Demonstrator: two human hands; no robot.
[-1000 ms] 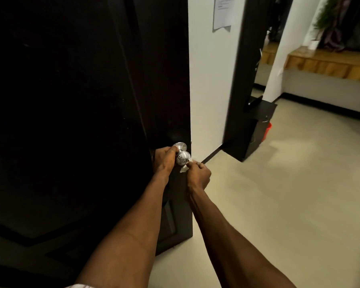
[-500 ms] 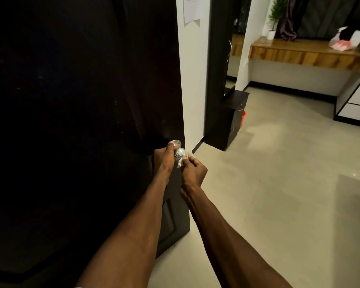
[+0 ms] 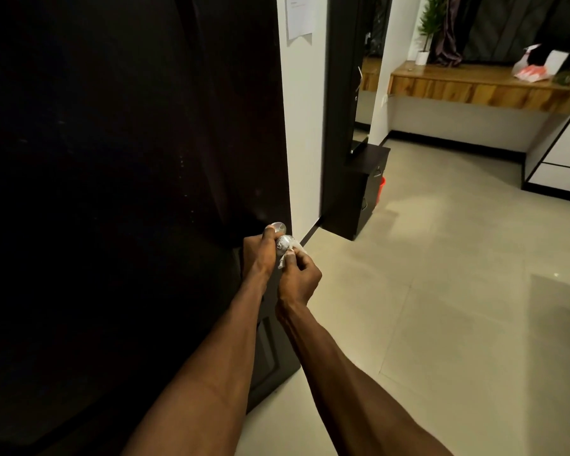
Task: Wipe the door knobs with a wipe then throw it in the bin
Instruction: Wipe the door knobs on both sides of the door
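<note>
At the door (image 3: 145,159) edge, head view: your left hand (image 3: 259,255) grips the rear knob (image 3: 278,228); your right hand (image 3: 298,276) pinches the wipe (image 3: 292,251) against the front knob (image 3: 284,241). Open floor (image 3: 441,291) lies to your right.

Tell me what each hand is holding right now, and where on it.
Right hand pinches the wipe against the door knob. Left hand grips the knob's inner side.

- Dim overall; the dark door (image 3: 129,192) is almost black, its detail lost.
- Soft glare patches on the pale floor (image 3: 441,291).
- Wide-angle bending at the edges; slight blur.
</note>
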